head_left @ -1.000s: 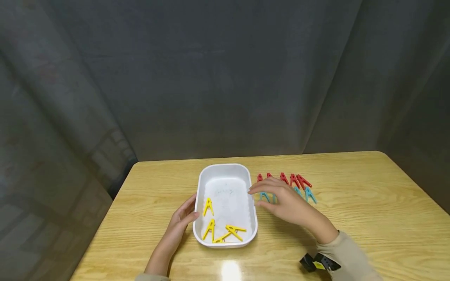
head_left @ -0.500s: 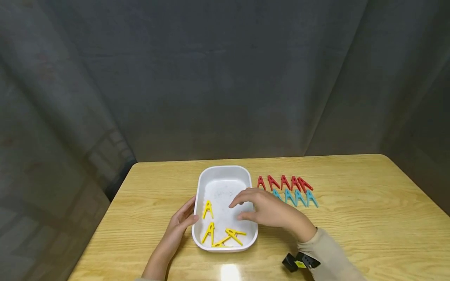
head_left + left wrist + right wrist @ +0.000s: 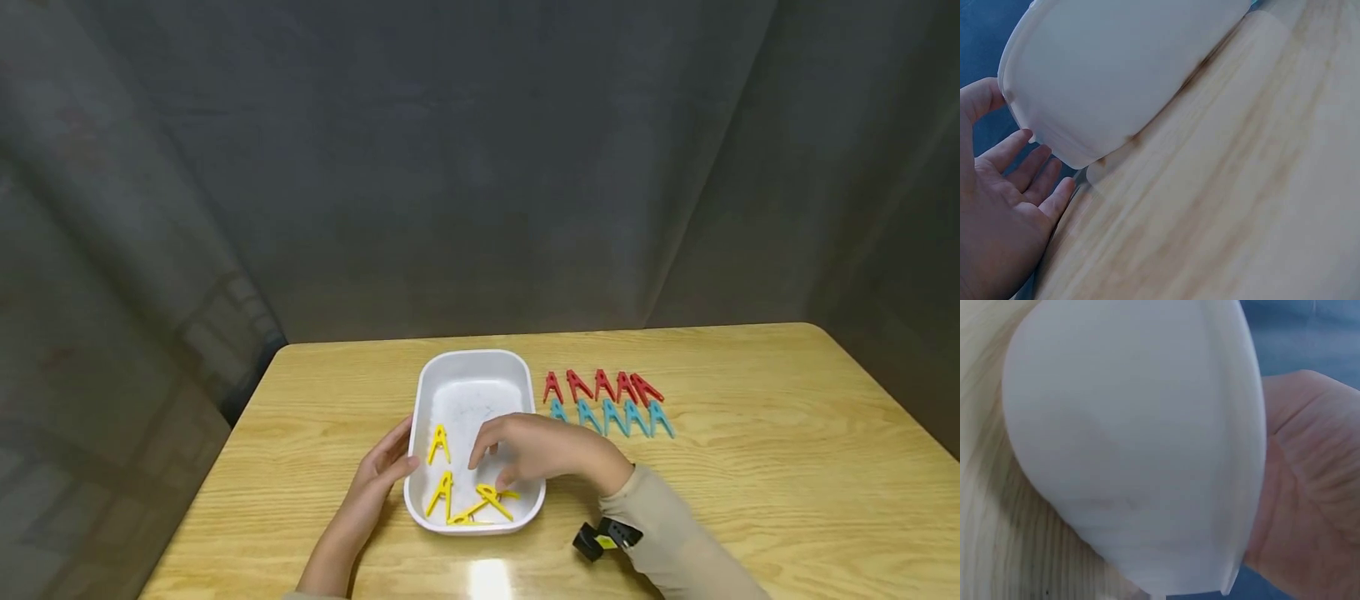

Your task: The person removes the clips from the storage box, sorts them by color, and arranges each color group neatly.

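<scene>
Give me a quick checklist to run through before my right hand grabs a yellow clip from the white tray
1. White tray steadied: ok, your left hand is at its left side, thumb on the rim.
2. Right hand in position: ok, it reaches over the tray's right side.
3. Right fingers spread for a grasp: ok, thumb and fingers are apart.
4. Thumb touching a yellow clip: cannot tell; it is very near the rightmost one.
5. Yellow clips lying separately: not ok, those at the near end overlap in the head view.
6. Red clips and blue clips outside the tray: ok, two rows to its right.
</scene>
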Demonstrator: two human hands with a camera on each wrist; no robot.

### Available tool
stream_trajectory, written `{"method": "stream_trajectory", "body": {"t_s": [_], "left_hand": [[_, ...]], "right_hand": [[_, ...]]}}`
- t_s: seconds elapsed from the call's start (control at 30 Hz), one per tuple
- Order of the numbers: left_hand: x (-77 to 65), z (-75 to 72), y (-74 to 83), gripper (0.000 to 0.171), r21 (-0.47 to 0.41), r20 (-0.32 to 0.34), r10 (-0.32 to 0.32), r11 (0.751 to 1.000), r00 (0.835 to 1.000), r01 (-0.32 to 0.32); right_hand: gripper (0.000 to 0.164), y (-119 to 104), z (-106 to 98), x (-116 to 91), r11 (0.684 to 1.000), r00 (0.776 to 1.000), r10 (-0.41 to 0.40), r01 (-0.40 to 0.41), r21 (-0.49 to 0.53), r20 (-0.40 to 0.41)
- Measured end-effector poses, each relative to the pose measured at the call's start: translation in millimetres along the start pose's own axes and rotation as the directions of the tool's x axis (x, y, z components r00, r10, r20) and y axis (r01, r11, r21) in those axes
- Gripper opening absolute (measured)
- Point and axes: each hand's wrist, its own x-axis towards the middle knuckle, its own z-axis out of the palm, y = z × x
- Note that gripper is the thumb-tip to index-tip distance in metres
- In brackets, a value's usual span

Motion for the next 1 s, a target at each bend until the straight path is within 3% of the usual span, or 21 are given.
{"method": "stream_trajectory", "body": {"t_s": [0.27, 0.57, 1.0], "left_hand": [[1.5, -1.6, -0.3, 0.060, -0.008, 0.003, -0.015, 1.000, 1.000, 0.015], [2.2, -0.4, -0.9, 0.059, -0.003, -0.002, -0.020, 1.000, 1.000, 0.020], [1.2, -1.1, -2.5, 0.060, 0.001, -0.006, -0.022, 1.000, 1.000, 0.022]], "right_hand": [[0.038, -6, 6, 6, 0.996, 0.998, 0.056, -0.054, -0.073, 0.027], [0.043, -10, 16, 6, 0.959, 0.993, 0.114, -0.102, -0.263, 0.031], [0.042, -10, 25, 8, 0.933, 0.991, 0.126, -0.131, -0.334, -0.038]]}}
